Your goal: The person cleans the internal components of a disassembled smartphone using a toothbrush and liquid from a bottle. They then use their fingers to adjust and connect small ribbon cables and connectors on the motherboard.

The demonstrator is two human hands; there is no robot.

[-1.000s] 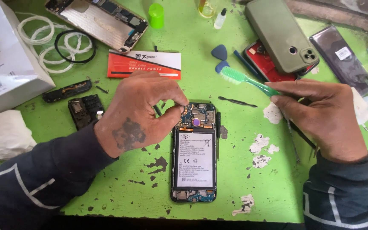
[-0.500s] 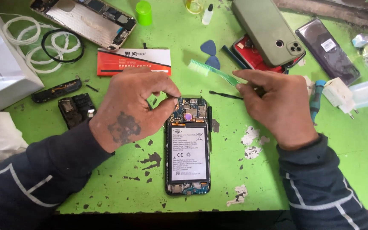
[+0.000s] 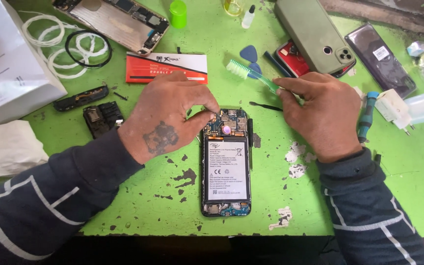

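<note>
- Opened phone [image 3: 225,167] lying back-up near the front edge of the green table [image 3: 138,216], its white-labelled battery filling the middle and bare circuit boards showing at both ends.
- Left hand [image 3: 170,118] resting on the table at the phone's upper left corner, fingers curled in tight, thumb and forefinger tips pinched together against the top circuit board; whether something tiny sits between them I cannot tell.
- Right hand [image 3: 320,115] to the right of the phone and clear of it, fingers closed round the handle of a green toothbrush [image 3: 253,73], whose white bristles point up and left, away from the phone.
- Red and white card [image 3: 166,67] lies just beyond the left hand.
- Green-cased phone [image 3: 315,34] lies beyond the right hand, overlapping a red one.
- Small black phone parts [image 3: 103,118] sit left of the left hand.
</note>
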